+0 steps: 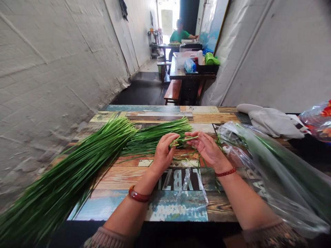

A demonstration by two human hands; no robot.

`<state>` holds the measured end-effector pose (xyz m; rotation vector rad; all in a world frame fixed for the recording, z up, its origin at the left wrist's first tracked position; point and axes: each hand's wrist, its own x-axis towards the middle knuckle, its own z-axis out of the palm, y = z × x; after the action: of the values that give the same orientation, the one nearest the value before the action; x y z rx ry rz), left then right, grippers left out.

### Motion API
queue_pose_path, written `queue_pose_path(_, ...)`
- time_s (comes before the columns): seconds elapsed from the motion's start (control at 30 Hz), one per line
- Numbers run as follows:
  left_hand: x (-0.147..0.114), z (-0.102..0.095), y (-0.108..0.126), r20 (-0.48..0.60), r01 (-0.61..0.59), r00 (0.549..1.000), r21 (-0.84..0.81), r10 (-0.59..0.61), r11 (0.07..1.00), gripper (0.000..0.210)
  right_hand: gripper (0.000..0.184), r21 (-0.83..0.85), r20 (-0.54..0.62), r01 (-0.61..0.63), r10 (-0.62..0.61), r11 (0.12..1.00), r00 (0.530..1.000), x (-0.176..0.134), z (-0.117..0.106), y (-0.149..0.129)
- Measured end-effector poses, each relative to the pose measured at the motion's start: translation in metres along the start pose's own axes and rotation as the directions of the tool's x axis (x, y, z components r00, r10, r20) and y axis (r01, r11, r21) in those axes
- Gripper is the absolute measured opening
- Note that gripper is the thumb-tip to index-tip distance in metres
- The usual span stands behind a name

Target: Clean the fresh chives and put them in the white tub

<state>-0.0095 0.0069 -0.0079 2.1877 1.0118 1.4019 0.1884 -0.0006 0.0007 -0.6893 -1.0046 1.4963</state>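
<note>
My left hand (164, 151) is closed around a few garlic chives, their pale ends showing at the fingertips. My right hand (206, 150) faces it, with thumb and fingers pinched at thin green stalks (190, 138) that span between the hands. Just behind lies a small pile of garlic chives (157, 134) on the table. A much larger bundle of garlic chives (93, 158) stretches along the left side, its leaves hanging over the front edge. To the right, a clear plastic bag (281, 175) holds more green leaves.
The patchwork-wood table (116, 196) carries loose scraps and a crumpled strip of clear plastic (191, 186). A pale cloth cap (274, 122) lies at the back right. Farther off, another table (178, 70) holds containers, near a bench (173, 90) and a person in green (179, 36).
</note>
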Motion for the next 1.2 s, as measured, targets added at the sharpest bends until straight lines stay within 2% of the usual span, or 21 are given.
queue_pose_path(0.13,-0.002,0.001,-0.003,0.112,-0.018,0.994,0.054,0.012,0.998,0.028,0.018,0.023,0.062,0.036,-0.038,0.999,0.997,-0.003,0.004,-0.002)
queue_pose_path(0.33,0.0,-0.001,0.005,0.236,-0.031,0.971,0.242,-0.027,0.97,0.028,0.042,-0.018,0.139,-0.016,0.019,1.0,0.99,-0.005,0.006,-0.004)
queue_pose_path(0.53,-0.002,-0.001,0.005,0.332,-0.069,0.942,0.334,-0.048,0.94,0.033,0.037,-0.025,0.054,-0.012,0.014,1.0,0.998,-0.001,0.001,-0.003)
queue_pose_path(0.67,-0.002,-0.002,0.006,0.333,-0.015,0.939,0.3,-0.09,0.954,0.027,0.024,-0.194,0.029,0.024,-0.019,0.981,0.999,0.0,-0.001,-0.001)
queue_pose_path(0.8,-0.002,-0.002,0.006,0.286,0.036,0.953,0.224,-0.101,0.974,0.016,0.018,-0.411,0.139,0.148,-0.098,0.9,0.985,0.0,0.002,0.001)
queue_pose_path(0.87,-0.001,-0.002,0.005,0.27,0.034,0.959,0.203,-0.089,0.979,0.015,0.016,-0.462,0.147,0.174,-0.118,0.87,0.982,0.0,0.004,0.002)
queue_pose_path(0.93,-0.001,-0.002,0.004,0.23,0.005,0.972,0.18,-0.047,0.984,0.017,0.019,-0.464,0.056,0.13,-0.118,0.876,0.991,0.001,0.006,0.005)
queue_pose_path(1.0,0.0,-0.003,0.004,0.142,-0.025,0.99,0.143,0.005,0.989,0.021,0.024,-0.401,-0.104,0.067,-0.119,0.914,0.987,0.002,0.006,0.009)
queue_pose_path(1.1,0.001,-0.005,0.004,-0.006,-0.03,1.0,0.083,0.031,0.996,0.025,0.031,-0.318,-0.318,0.036,-0.142,0.947,0.937,0.006,0.005,0.014)
queue_pose_path(1.13,0.002,-0.005,0.004,-0.028,-0.028,0.999,0.064,0.03,0.998,0.025,0.032,-0.333,-0.346,0.033,-0.154,0.943,0.925,0.007,0.004,0.015)
queue_pose_path(1.2,0.001,-0.004,0.002,-0.023,-0.028,0.999,0.028,0.028,0.999,0.025,0.032,-0.401,-0.33,0.029,-0.173,0.916,0.928,0.007,0.004,0.015)
